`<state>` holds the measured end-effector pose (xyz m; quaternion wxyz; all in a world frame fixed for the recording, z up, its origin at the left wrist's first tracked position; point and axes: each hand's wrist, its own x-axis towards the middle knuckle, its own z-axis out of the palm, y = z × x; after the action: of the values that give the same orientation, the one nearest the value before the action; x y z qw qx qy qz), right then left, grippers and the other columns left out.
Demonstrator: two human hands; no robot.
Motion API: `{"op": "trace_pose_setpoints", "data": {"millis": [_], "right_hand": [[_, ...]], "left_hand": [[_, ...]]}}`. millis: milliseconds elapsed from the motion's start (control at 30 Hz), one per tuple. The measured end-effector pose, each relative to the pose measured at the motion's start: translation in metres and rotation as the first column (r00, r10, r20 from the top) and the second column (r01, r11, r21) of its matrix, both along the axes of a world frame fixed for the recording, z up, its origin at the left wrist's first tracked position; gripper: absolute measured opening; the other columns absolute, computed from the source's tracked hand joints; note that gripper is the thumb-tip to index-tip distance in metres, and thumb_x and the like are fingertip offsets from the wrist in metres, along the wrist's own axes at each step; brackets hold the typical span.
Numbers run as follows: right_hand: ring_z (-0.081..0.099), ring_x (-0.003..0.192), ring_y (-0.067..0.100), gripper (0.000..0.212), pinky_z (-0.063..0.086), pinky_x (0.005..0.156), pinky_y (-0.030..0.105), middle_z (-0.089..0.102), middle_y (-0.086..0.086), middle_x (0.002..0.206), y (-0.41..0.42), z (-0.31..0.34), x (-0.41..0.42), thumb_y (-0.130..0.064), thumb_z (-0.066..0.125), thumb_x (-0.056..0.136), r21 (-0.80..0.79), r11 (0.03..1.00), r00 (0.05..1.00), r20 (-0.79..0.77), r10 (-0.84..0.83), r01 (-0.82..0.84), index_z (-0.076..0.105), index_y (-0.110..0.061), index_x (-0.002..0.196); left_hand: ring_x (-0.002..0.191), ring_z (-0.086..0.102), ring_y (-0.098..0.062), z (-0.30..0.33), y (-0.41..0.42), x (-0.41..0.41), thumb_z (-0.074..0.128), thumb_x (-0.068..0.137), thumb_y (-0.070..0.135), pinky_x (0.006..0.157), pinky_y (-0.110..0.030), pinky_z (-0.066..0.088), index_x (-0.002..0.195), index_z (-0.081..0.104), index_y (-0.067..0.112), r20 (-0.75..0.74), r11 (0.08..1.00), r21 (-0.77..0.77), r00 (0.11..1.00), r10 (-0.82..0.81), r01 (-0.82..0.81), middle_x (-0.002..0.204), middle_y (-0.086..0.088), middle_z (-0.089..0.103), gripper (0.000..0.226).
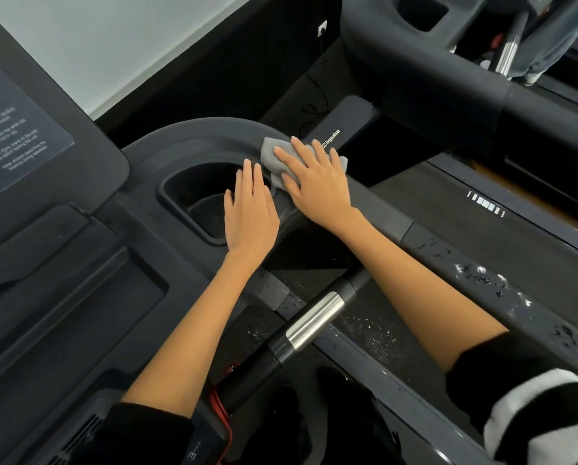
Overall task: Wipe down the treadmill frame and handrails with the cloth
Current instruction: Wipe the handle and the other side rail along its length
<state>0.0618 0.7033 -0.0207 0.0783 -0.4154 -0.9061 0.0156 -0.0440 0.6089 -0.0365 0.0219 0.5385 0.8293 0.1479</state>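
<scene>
A grey cloth (271,153) lies on the curved black corner of the treadmill frame (200,134), where the console bends into the right handrail (455,250). My right hand (314,181) is pressed flat on the cloth, fingers spread. My left hand (249,209) rests flat beside it on the rim of the cup holder (193,196), fingers together, holding nothing. The handrail carries white scuffs and flakes farther back toward me.
A short grip bar with a silver sensor band (314,317) juts out below my arms. The console panel with printed text (16,135) fills the left. A red safety cord (222,417) hangs near the bottom. A second treadmill (448,72) stands to the right, with a person's legs (546,38) behind it.
</scene>
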Motion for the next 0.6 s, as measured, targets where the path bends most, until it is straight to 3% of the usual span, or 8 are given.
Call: {"op": "trace_pose_setpoints", "data": {"millis": [100,167,200,367,600], "right_hand": [[0.037,0.137,0.038,0.052,0.027,0.111,0.056,0.044,0.006,0.149,0.001,-0.004,-0.011,-0.041,0.025,0.099,0.022,0.999,0.999,0.022,0.036,-0.037,0.042,-0.026,0.145],[0.034,0.139,0.037,0.051,0.024,0.113,0.056,0.044,0.005,0.150,-0.002,-0.006,-0.008,-0.041,0.027,0.100,0.038,0.998,0.998,0.001,0.056,-0.056,0.044,-0.024,0.145],[0.034,0.140,0.036,0.050,0.023,0.114,0.056,0.044,0.005,0.149,-0.003,-0.007,-0.005,-0.042,0.029,0.100,0.046,0.996,0.997,-0.015,0.074,-0.073,0.046,-0.023,0.143],[0.041,0.135,0.031,0.047,0.025,0.113,0.051,0.052,0.005,0.142,-0.015,-0.008,0.019,-0.046,0.036,0.099,0.096,0.985,0.985,-0.082,0.149,-0.141,0.060,-0.020,0.129],[0.043,0.132,0.030,0.047,0.033,0.109,0.048,0.048,0.006,0.143,-0.024,-0.014,0.080,-0.039,0.045,0.097,0.162,0.982,0.990,-0.085,0.112,-0.097,0.047,-0.020,0.140]], "left_hand": [[0.118,0.055,-0.025,0.000,-0.010,0.004,0.027,0.103,0.025,0.095,-0.042,0.046,0.146,0.029,0.005,0.011,0.999,0.027,1.000,0.017,-0.017,0.145,-0.016,0.042,0.048],[0.092,0.064,-0.022,0.000,-0.018,0.007,0.026,0.103,0.028,0.081,-0.037,0.046,0.144,0.035,0.006,0.007,1.000,0.016,1.000,0.008,-0.008,0.112,-0.012,0.066,0.047],[0.085,0.064,-0.021,0.001,-0.022,0.008,0.025,0.103,0.029,0.077,-0.036,0.045,0.142,0.039,0.007,0.002,1.000,0.015,1.000,0.002,-0.002,0.101,-0.009,0.068,0.047],[0.087,0.061,-0.020,0.001,-0.030,0.009,0.027,0.103,0.033,0.078,-0.036,0.045,0.140,0.043,0.008,-0.014,0.999,0.010,0.999,-0.042,0.042,0.101,-0.008,0.067,0.047],[0.082,0.059,-0.019,0.004,-0.033,0.010,0.027,0.101,0.041,0.075,-0.035,0.044,0.140,0.042,0.008,-0.009,0.997,0.041,0.998,-0.064,0.065,0.094,-0.006,0.065,0.053]]}}
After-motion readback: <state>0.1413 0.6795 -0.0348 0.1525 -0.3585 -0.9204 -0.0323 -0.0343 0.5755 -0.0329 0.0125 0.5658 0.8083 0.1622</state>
